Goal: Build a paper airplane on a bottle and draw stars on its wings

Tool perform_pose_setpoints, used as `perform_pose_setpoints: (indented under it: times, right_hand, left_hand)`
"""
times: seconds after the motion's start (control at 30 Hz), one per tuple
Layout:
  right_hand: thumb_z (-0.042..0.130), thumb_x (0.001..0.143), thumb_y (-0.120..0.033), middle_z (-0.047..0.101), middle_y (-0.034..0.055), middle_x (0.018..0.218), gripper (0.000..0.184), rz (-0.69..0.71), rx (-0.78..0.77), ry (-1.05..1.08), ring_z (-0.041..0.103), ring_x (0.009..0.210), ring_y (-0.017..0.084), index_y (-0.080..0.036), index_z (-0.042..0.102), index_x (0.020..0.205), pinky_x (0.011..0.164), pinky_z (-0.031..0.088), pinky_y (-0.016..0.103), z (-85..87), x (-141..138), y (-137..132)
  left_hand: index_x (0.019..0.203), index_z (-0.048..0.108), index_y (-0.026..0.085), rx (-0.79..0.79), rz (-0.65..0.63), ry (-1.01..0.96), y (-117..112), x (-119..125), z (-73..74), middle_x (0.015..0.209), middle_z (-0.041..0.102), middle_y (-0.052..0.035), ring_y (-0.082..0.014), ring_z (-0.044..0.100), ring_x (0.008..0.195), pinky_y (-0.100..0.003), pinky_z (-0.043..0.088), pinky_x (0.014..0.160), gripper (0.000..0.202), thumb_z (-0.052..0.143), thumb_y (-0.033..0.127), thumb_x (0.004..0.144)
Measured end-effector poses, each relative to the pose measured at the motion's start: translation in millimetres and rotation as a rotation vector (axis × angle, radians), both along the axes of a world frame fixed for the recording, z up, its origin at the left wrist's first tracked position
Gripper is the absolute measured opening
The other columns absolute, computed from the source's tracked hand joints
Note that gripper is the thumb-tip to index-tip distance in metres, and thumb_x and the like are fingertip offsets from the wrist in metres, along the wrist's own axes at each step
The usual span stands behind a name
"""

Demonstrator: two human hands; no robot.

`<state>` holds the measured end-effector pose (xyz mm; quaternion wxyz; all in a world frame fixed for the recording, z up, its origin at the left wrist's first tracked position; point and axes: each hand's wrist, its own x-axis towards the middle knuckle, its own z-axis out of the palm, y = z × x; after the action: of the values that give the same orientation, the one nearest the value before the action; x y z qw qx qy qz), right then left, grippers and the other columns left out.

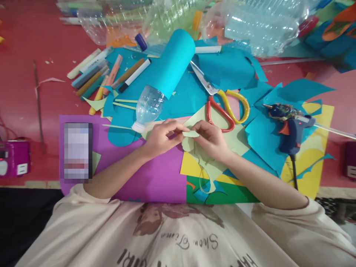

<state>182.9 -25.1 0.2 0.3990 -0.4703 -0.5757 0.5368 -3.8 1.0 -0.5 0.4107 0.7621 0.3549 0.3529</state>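
Note:
Between my two hands is a small pale green paper piece (191, 134), pinched at both ends by thumb and fingers. My left hand (164, 137) grips its left end, and my right hand (211, 139) its right end. Just beyond my left hand lies a clear plastic bottle (150, 105) partly wrapped in a blue paper tube (178, 61), its cap end toward me. Scissors (222, 105) with red and yellow handles lie open beyond my right hand. Pale green paper scraps (207, 181) lie under and in front of my hands.
A dark blue glue gun (292, 131) rests on coloured paper at the right, its cord running toward me. A phone (76, 150) lies on purple paper (155, 174) at left. Several markers (91, 74) and large clear bottles (250, 27) occupy the far side.

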Motion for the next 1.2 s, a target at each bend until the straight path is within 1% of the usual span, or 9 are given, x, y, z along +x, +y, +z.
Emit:
perform_pose_setpoints:
  times: [0.2, 0.33, 0.57, 0.67, 0.77, 0.83, 0.9, 1.03, 1.2]
  right_hand:
    - [0.062, 0.085, -0.045, 0.055, -0.0019, 0.064, 0.028, 0.0, -0.026, 0.004, 0.047, 0.058, 0.01, -0.02, 0.055, 0.075, 0.054, 0.036, 0.025, -1.4, 0.2, -0.6]
    - [0.062, 0.085, -0.044, 0.056, -0.0009, 0.067, 0.027, 0.005, -0.034, 0.045, 0.049, 0.059, 0.01, -0.019, 0.056, 0.075, 0.054, 0.037, 0.025, -2.5, -0.1, -0.6]
    - [0.064, 0.082, -0.04, 0.058, -0.0003, 0.069, 0.022, 0.039, -0.106, 0.081, 0.051, 0.059, 0.01, -0.019, 0.058, 0.077, 0.056, 0.042, 0.026, 3.1, 0.1, 1.8]
    - [0.062, 0.082, -0.044, 0.059, 0.0005, 0.069, 0.025, 0.053, -0.125, 0.102, 0.053, 0.061, 0.012, -0.019, 0.059, 0.078, 0.057, 0.044, 0.028, 7.2, 2.2, 3.2]
    - [0.057, 0.085, -0.054, 0.059, 0.0014, 0.067, 0.036, 0.055, -0.122, 0.108, 0.055, 0.063, 0.014, -0.019, 0.061, 0.076, 0.059, 0.045, 0.03, 9.7, 3.3, 3.5]
    - [0.06, 0.082, -0.06, 0.057, 0.001, 0.066, 0.041, 0.045, -0.126, 0.114, 0.053, 0.061, 0.013, -0.019, 0.059, 0.075, 0.056, 0.044, 0.028, 9.2, 2.5, 3.0]
    - [0.066, 0.078, -0.06, 0.055, -0.0005, 0.066, 0.042, 0.031, -0.139, 0.126, 0.05, 0.059, 0.011, -0.019, 0.057, 0.075, 0.052, 0.042, 0.026, 7.3, 0.7, 2.5]
    - [0.069, 0.077, -0.057, 0.053, -0.0024, 0.066, 0.041, 0.004, -0.129, 0.142, 0.049, 0.058, 0.008, -0.019, 0.056, 0.075, 0.051, 0.04, 0.024, 3.7, -2.0, 2.1]
    - [0.067, 0.078, -0.059, 0.054, -0.0023, 0.067, 0.041, -0.015, -0.127, 0.139, 0.05, 0.059, 0.009, -0.02, 0.056, 0.077, 0.053, 0.041, 0.024, 5.1, -2.0, 2.5]
  left_hand:
    - [0.087, 0.068, 0.022, 0.116, 0.012, 0.034, 1.0, 1.0, -5.2, 0.078, 0.073, -0.0016, -0.0154, 0.066, 0.08, -0.025, 0.054, 0.071, 0.013, 0.056, 0.026, 0.09]
    - [0.087, 0.067, 0.024, 0.199, -0.007, -0.021, 0.8, 2.0, -5.0, 0.069, 0.07, 0.0008, -0.0149, 0.067, 0.08, -0.029, 0.053, 0.08, 0.013, 0.056, 0.02, 0.09]
    - [0.084, 0.067, 0.024, 0.225, -0.009, -0.024, 1.5, 1.5, -6.8, 0.069, 0.071, 0.001, -0.0139, 0.066, 0.072, -0.03, 0.054, 0.077, 0.011, 0.058, 0.019, 0.088]
    - [0.084, 0.067, 0.024, 0.248, 0.006, 0.003, 0.8, 1.7, -6.4, 0.072, 0.072, 0.001, -0.0131, 0.066, 0.068, -0.03, 0.054, 0.079, 0.013, 0.056, 0.019, 0.089]
    - [0.085, 0.067, 0.025, 0.319, 0.005, 0.022, 0.5, 2.4, -5.3, 0.074, 0.074, 0.0028, -0.0111, 0.065, 0.062, -0.03, 0.054, 0.08, 0.016, 0.055, 0.014, 0.089]
    - [0.088, 0.066, 0.026, 0.371, 0.004, 0.019, 0.6, 3.1, -4.6, 0.073, 0.073, 0.004, -0.0106, 0.064, 0.06, -0.03, 0.054, 0.079, 0.019, 0.055, 0.01, 0.088]
    - [0.089, 0.066, 0.026, 0.403, 0.013, 0.005, 0.8, 3.8, -4.1, 0.072, 0.073, 0.0042, -0.0108, 0.064, 0.061, -0.029, 0.053, 0.078, 0.021, 0.056, 0.007, 0.087]
    - [0.092, 0.066, 0.025, 0.365, 0.024, -0.003, -0.1, 3.9, -1.6, 0.078, 0.074, 0.0028, -0.0115, 0.066, 0.067, -0.03, 0.053, 0.08, 0.022, 0.054, 0.007, 0.087]
    - [0.1, 0.066, 0.021, 0.124, 0.052, 0.011, -2.8, 0.9, 4.2, 0.097, 0.074, -0.0042, -0.0131, 0.068, 0.079, -0.024, 0.055, 0.07, 0.017, 0.052, 0.02, 0.09]
